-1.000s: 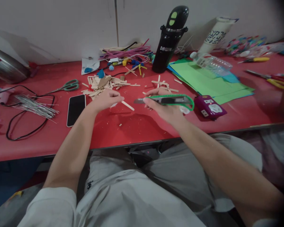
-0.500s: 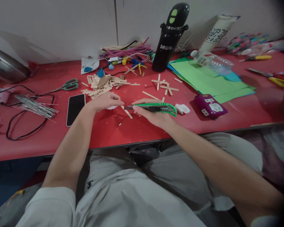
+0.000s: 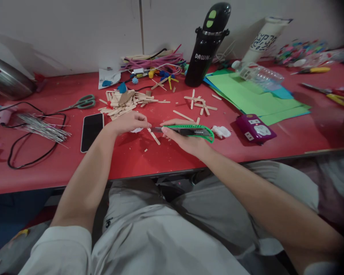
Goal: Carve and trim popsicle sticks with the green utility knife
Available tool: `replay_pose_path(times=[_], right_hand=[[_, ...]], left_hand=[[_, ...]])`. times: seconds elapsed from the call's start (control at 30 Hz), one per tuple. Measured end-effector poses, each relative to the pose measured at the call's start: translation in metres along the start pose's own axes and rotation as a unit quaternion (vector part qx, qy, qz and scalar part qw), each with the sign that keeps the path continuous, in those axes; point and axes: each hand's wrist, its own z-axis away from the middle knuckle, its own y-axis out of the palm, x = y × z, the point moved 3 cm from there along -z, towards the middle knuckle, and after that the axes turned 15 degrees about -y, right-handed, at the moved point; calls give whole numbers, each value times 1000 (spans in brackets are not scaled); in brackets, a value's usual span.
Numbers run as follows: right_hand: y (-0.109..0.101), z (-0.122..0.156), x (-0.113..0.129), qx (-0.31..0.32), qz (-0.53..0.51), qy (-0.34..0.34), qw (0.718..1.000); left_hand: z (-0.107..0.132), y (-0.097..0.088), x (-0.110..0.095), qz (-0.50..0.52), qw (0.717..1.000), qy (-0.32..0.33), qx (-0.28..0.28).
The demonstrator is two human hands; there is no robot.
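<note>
On the red desk [image 3: 160, 164], which fills the view from left to right, the work sits in the near middle, with green paper sheets [image 3: 246, 97] far right, a black bottle [image 3: 206, 46] at the far edge and a phone [image 3: 92, 127] lying flat just left of my left forearm.

My right hand [image 3: 186, 139] lies on its side on the desk, fingers clamped around a green utility knife [image 3: 195, 131] that points left. My left hand [image 3: 129, 122] rests palm down beside it, fingers pinched together on the far-left end of a wooden stick [image 3: 154, 136]. That stick lies flat on the desk and slants toward me and to the right, and the short grey blade meets it just beside my left fingertips [image 3: 146, 125].

As I judge it, the cut wants the stick pressed flat so it cannot roll, with the blade set square across the grain rather than along it. The fingertips look close to the edge. I would slide them farther up the stick, away from the line of the blade. Steady downward pressure with a slight rocking seems safer than a pulling slice toward the left hand. A crumpled white scrap [image 3: 221, 131] lies behind the knife's tail. Loose sticks [image 3: 123, 103] are heaped well beyond, clear of the stroke.
</note>
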Motion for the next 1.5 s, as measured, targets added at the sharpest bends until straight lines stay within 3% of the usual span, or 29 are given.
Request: replay_pose_path(times=[0.3, 0.6, 1.13, 1.5], right_hand=[[2, 2, -1, -8, -19, 21, 1000], [9, 2, 15, -2, 20, -43, 999], [14, 3, 10, 9, 51, -80, 995], [14, -2, 20, 33, 52, -83, 995]], left_hand=[[0, 0, 1, 9, 1000, 2, 13], [-10, 4, 5, -36, 999, 11, -16], [-14, 9, 9, -39, 998, 43, 26], [-16, 9, 9, -35, 998, 37, 23]])
